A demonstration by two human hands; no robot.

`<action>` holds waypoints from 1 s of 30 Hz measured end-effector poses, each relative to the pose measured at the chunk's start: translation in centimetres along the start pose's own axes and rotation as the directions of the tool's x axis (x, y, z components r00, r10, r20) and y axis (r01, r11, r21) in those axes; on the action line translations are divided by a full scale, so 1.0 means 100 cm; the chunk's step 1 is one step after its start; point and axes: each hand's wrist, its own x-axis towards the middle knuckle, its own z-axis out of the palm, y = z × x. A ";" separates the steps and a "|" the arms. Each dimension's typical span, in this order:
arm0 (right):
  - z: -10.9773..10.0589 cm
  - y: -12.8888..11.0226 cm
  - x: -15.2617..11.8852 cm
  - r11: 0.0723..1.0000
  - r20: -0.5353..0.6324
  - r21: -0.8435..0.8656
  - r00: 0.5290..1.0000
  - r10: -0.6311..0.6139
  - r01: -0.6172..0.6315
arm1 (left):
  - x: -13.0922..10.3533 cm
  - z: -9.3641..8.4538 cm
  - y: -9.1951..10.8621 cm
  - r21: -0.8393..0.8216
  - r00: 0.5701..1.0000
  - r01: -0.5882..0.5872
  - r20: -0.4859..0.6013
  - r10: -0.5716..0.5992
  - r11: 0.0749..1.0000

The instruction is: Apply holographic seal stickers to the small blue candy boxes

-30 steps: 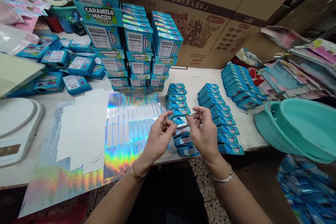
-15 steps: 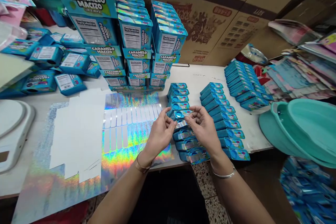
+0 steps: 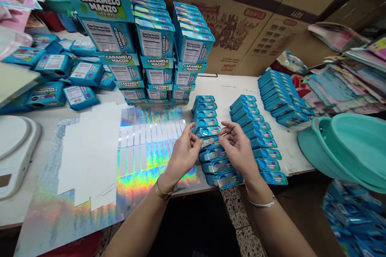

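Note:
A column of blue candy boxes lies on the table in front of me, several with a shiny strip across the narrow face. My left hand is at the left end of one box, its thumb and a finger pinched at the end of a shiny sticker strip. At the right end of the same box is my right hand, index finger stretched out and thumb apart from it. To the left is a holographic sticker sheet, with several strips peeled off leaving white gaps.
A second column of blue boxes stands right of my hands. Stacked display boxes rise at the back before a large carton. Loose boxes and a white scale lie left; teal basins are at the right edge.
My right hand has moved slightly right, away from the strip, and its thumb and index finger have spread. My left hand has stayed almost in place.

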 end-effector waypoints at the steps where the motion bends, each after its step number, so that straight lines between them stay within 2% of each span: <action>1: -0.002 0.000 0.001 0.999 0.003 -0.036 1.000 -0.004 0.004 | 0.000 0.000 0.000 -0.003 1.000 0.006 0.001 -0.006 1.000; 3: -0.004 0.001 0.002 0.984 0.029 -0.175 0.999 -0.035 0.040 | 0.000 0.000 0.002 -0.020 1.000 0.015 0.004 -0.015 1.000; 6: -0.008 0.004 0.003 0.935 0.161 -0.328 0.983 -0.083 0.133 | 0.000 0.001 0.006 -0.088 0.999 0.007 0.041 -0.003 0.996; 10: -0.011 0.008 0.007 0.949 0.326 -0.230 0.936 -0.133 0.215 | 0.002 0.003 0.013 -0.162 0.996 -0.032 0.074 0.045 0.986; 17: -0.024 -0.004 0.016 0.985 0.459 0.011 0.875 -0.157 0.171 | 0.003 0.004 0.022 -0.213 0.981 -0.088 0.150 0.121 0.973; 20: -0.028 -0.009 0.017 0.994 0.471 0.081 0.876 -0.104 0.074 | 0.003 0.003 0.023 -0.215 0.981 -0.094 0.149 0.127 0.972; 24: -0.024 -0.007 0.016 0.995 0.418 0.082 0.908 0.016 -0.055 | 0.003 0.001 0.022 -0.169 0.986 -0.073 0.135 0.096 0.983; 30: -0.010 0.000 0.012 0.987 0.267 -0.151 0.958 0.100 -0.060 | 0.003 -0.002 0.010 -0.004 0.996 -0.035 0.087 0.035 0.999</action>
